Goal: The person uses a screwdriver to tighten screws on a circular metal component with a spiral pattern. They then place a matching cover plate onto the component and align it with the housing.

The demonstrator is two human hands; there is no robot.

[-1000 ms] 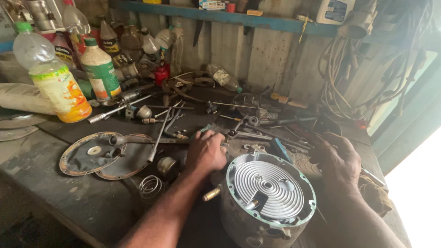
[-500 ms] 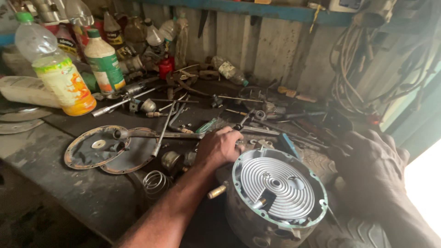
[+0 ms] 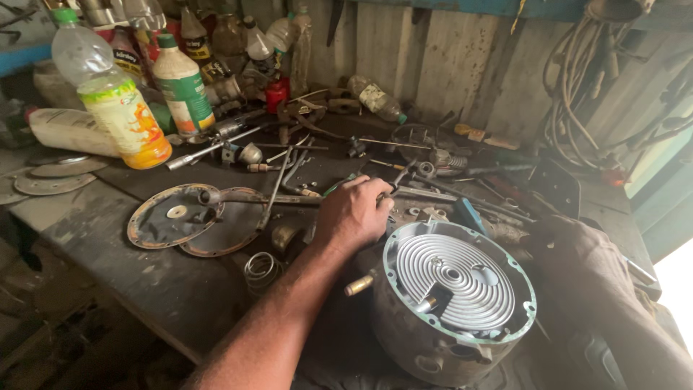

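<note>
- The left hand (image 3: 354, 213) lay knuckles-up on the cluttered surface (image 3: 123, 289), just behind the round metal housing (image 3: 451, 303); its fingers were curled down among the small tools there, but what they gripped, if anything, could not be told.
- The right hand (image 3: 570, 253) rested in shadow at the housing's right side, close to its rim; whether it was open or closed could not be told.
- The housing stood upright at the near edge of the surface, between the two hands, its open top showing a pale spiral-grooved plate (image 3: 451, 278) inside a greenish flange.
- It looked like thick cast metal: probably heavy and stiff, and greasy enough to slip.
- The flange rim or the outer wall, taken with both hands, seemed the safest hold; the brass fitting (image 3: 359, 284) sticking out on its left looked too small to lift by.
- The spiral ridges looked thin and easily marked, so better left untouched.
- Left of the left hand lay two rusty discs (image 3: 173, 224), a long socket wrench (image 3: 238, 196) and a coil spring (image 3: 261, 269).
- A bottle of orange drink (image 3: 115, 101) and a green-labelled bottle (image 3: 182, 83) stood well apart at the back left.
</note>
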